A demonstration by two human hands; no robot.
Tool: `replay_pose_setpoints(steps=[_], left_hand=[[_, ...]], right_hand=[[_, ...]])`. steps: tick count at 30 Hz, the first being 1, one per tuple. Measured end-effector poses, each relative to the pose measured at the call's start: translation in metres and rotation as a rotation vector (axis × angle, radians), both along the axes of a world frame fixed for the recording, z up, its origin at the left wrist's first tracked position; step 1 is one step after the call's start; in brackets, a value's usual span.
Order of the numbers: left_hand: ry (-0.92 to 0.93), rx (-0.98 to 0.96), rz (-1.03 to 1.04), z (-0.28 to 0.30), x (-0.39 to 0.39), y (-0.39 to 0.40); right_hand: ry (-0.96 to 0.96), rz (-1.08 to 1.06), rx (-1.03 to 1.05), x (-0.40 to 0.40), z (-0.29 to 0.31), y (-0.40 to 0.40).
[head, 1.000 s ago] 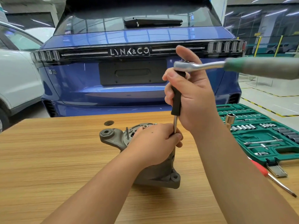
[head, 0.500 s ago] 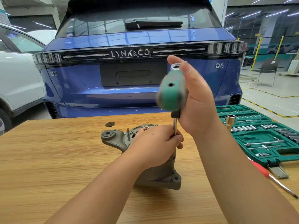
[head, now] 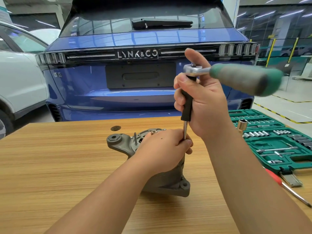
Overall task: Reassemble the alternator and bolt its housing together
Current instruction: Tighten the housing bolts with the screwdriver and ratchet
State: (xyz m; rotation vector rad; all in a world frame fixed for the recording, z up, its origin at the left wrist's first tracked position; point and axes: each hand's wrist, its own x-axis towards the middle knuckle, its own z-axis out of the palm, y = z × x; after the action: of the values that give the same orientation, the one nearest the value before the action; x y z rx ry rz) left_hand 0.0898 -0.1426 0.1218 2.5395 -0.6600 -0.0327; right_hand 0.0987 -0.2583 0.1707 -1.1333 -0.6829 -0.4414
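The grey alternator (head: 170, 181) stands on the wooden table (head: 50, 166), its mounting ear (head: 116, 140) pointing left. My left hand (head: 162, 149) lies over its top and pinches the steel shaft of an extension bar (head: 185, 130) that stands upright on the housing. My right hand (head: 202, 102) grips the bar's black sleeve (head: 186, 107). A ratchet (head: 194, 69) sits on top of the bar, its green handle (head: 244, 80) blurred and pointing right. The socket end and the bolt are hidden under my left hand.
A green socket set case (head: 276, 141) lies open at the right with several sockets and a loose large socket (head: 242, 125). A red-handled screwdriver (head: 287, 184) lies by its front edge. A blue car (head: 135, 81) stands behind the table, a white car (head: 16, 85) at the left.
The ratchet handle swung from pointing right, round toward me, and back out to the right. Both hands stayed where they were on the bar and alternator.
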Motion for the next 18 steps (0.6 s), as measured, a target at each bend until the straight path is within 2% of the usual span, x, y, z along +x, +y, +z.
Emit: replay_pose_setpoints(steps=[2,7,9,12,16,18], left_hand=[[-0.001,-0.002,-0.002,0.0001,-0.0004,0.0001],[0.009,-0.006,-0.004,0.0006,-0.0015,-0.0002],[0.010,-0.009,-0.004,0.0010,-0.0020,-0.0002],[0.000,-0.004,-0.003,0.0003,-0.0015,-0.0001],[-0.009,0.015,-0.007,-0.0010,-0.0019,-0.0013],[-0.010,0.013,-0.004,-0.0010,-0.0016,-0.0012]], right_hand=[[0.005,0.022,0.014,0.0002,-0.0012,-0.0016],[0.054,0.309,0.082,-0.0022,-0.0001,-0.0085],[0.090,0.331,0.056,-0.0021,0.0012,-0.0089],[0.208,0.253,0.069,-0.0025,0.0066,-0.0038],[0.176,-0.131,0.031,-0.0030,0.0073,-0.0041],[0.210,-0.076,0.012,-0.0034,0.0060,-0.0065]])
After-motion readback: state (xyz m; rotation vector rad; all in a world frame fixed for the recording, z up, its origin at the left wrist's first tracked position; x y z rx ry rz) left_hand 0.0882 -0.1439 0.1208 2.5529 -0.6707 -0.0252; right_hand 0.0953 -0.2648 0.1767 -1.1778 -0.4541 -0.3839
